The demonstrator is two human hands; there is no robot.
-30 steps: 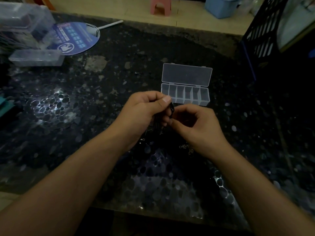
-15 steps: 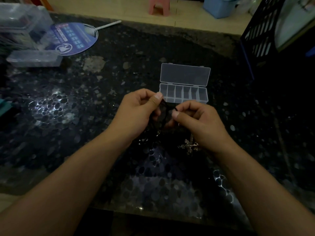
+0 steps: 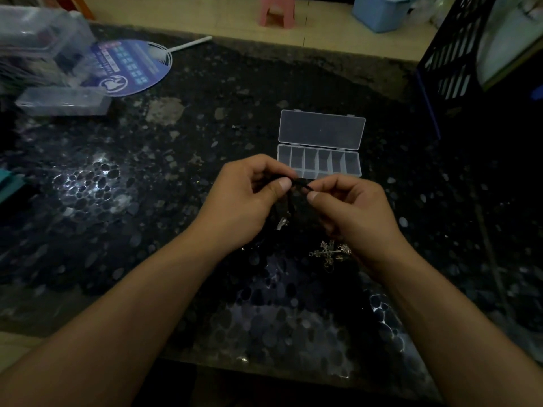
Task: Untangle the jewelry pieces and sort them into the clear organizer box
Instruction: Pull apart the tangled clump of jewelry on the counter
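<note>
My left hand and my right hand are raised close together over the dark stone table. Both pinch a black cord stretched between thumb and fingers; its strands hang down between the hands with a small silver piece on them. A tangle of silver and gold jewelry pieces lies on the table under my right wrist. The clear organizer box stands just beyond my hands, lid folded back, with several compartments in which I see nothing.
A blue round hand fan and clear plastic cases sit at the far left. A black mesh rack stands at the right edge. Beyond the table are a pink stool and a blue bin.
My hands have drawn slightly apart, pulling a short stretch of the black cord taut between them. The jewelry tangle under my right wrist shows more plainly.
</note>
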